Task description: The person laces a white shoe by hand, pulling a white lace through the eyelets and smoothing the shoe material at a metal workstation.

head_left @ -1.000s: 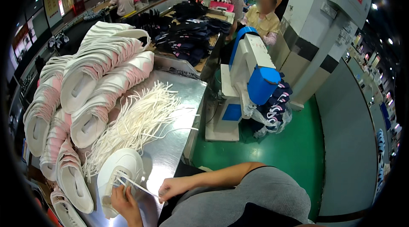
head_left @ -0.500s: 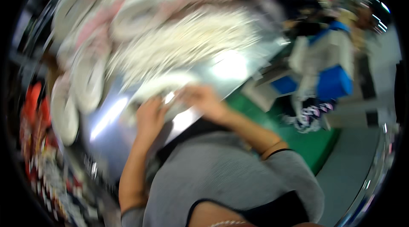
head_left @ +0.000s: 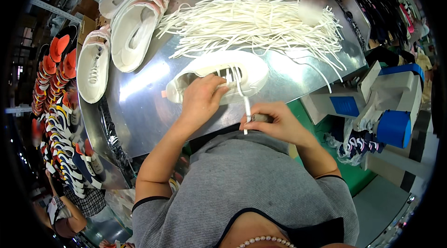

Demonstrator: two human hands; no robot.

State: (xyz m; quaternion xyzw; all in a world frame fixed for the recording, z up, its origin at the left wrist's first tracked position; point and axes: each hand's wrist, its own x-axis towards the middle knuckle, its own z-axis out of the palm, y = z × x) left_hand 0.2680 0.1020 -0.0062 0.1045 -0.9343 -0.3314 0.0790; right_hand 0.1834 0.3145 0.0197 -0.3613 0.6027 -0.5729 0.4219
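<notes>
A white shoe upper (head_left: 255,70) lies on its side on the metal table, with white lacing across part of its throat. My left hand (head_left: 201,100) grips the shoe at its opening, with thumb and fingers bent by the eyelets. From the lacing a white shoelace (head_left: 246,101) runs toward me to my right hand (head_left: 278,120), which pinches its end close to my body. A short brownish-grey handle (head_left: 261,118) also lies in my right fingers; the rest of that tool is hidden.
Beyond the shoe lies a heap of loose white laces (head_left: 260,24) on the metal table (head_left: 144,103). Rows of nested white and pink uppers (head_left: 132,38) line its far and left sides. Blue and white boxes (head_left: 393,127) stand off the right edge. Many coloured uppers (head_left: 63,145) sit at left.
My right hand has drawn back from the shoe toward my body, pulling the lace out long. My left hand stays at the shoe. The earlier view is blurred and turned.
</notes>
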